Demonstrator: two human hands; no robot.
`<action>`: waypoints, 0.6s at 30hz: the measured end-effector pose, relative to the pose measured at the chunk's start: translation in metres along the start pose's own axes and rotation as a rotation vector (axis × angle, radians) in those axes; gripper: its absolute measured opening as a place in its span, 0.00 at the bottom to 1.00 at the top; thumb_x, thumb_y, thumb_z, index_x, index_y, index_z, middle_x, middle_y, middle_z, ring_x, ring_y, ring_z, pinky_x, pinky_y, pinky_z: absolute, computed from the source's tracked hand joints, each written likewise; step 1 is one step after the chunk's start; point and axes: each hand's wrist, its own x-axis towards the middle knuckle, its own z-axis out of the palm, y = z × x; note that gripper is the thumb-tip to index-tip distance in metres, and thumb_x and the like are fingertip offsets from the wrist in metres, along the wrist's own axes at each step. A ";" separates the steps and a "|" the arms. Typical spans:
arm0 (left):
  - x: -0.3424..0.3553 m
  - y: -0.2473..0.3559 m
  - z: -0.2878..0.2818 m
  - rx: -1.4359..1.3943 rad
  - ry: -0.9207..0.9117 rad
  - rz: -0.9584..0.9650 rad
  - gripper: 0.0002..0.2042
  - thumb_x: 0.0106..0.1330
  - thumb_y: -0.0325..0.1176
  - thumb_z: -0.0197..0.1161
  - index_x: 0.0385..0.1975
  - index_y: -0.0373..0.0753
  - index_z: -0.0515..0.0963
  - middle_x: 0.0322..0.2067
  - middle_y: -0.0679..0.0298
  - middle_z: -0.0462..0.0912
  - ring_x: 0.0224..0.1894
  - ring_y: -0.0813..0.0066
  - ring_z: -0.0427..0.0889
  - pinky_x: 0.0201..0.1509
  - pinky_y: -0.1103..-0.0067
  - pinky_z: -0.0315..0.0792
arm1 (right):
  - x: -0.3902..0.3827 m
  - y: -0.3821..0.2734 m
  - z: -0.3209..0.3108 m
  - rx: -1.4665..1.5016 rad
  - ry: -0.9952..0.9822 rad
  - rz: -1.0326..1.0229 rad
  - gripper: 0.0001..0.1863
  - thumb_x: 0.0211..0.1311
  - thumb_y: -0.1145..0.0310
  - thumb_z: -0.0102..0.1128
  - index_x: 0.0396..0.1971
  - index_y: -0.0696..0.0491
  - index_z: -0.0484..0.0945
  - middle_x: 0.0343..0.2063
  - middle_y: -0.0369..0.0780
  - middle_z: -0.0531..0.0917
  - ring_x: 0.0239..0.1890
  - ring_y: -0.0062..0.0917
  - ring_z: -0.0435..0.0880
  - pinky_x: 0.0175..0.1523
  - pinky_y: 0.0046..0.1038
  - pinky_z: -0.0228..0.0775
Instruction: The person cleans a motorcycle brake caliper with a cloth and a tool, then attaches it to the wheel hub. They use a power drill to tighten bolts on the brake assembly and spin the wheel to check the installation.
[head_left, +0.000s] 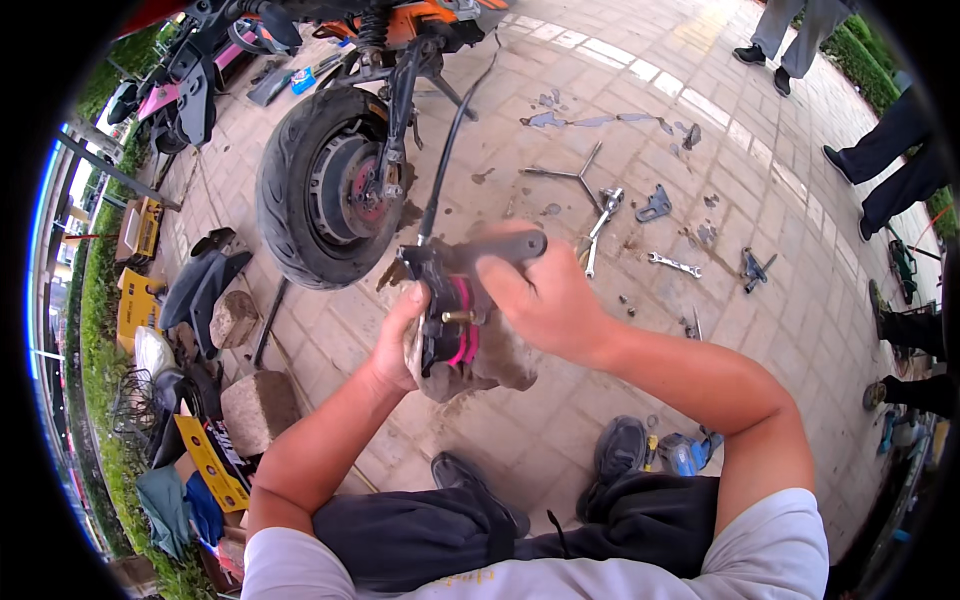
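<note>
In the head view, my left hand (pixel 400 345) is closed on a black brake caliper (pixel 440 335) with pink parts, held upright above a dirty greyish rag (pixel 500 365). A black hose (pixel 450 150) runs up from the caliper toward the orange scooter (pixel 410 20). My right hand (pixel 540 300) wraps round a flat dark tool handle (pixel 510 245) beside the caliper's top; its far end is unclear. Just above and left stands the rear wheel (pixel 290 205) with its red-centred hub.
Scattered on the paving (pixel 630 400) are wrenches (pixel 670 262), a Y-wrench (pixel 565 175), a bracket (pixel 650 205) and a blue power tool (pixel 685 450). Stones (pixel 260 410), yellow boxes (pixel 210 460) and parts line the left hedge. Other people's legs (pixel 870 150) stand along the right and top right.
</note>
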 end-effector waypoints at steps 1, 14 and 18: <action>0.003 0.001 -0.001 -0.057 -0.058 -0.049 0.31 0.60 0.58 0.59 0.55 0.40 0.69 0.48 0.58 0.78 0.49 0.66 0.79 0.57 0.68 0.73 | -0.002 -0.002 0.001 0.014 0.040 0.006 0.13 0.58 0.69 0.50 0.36 0.62 0.76 0.22 0.38 0.77 0.27 0.21 0.74 0.35 0.27 0.69; 0.000 0.003 -0.001 -0.035 0.001 0.008 0.34 0.61 0.63 0.53 0.54 0.38 0.71 0.48 0.54 0.79 0.52 0.60 0.78 0.59 0.63 0.71 | -0.003 0.020 -0.007 -0.021 0.166 0.034 0.12 0.57 0.69 0.50 0.35 0.62 0.77 0.22 0.40 0.78 0.28 0.22 0.75 0.35 0.27 0.69; -0.007 0.027 -0.010 -0.321 0.016 0.046 0.34 0.60 0.65 0.52 0.51 0.38 0.75 0.50 0.53 0.79 0.52 0.55 0.78 0.62 0.60 0.68 | -0.005 0.023 -0.030 0.022 0.141 0.199 0.12 0.58 0.70 0.51 0.38 0.61 0.77 0.23 0.39 0.79 0.28 0.20 0.76 0.35 0.26 0.69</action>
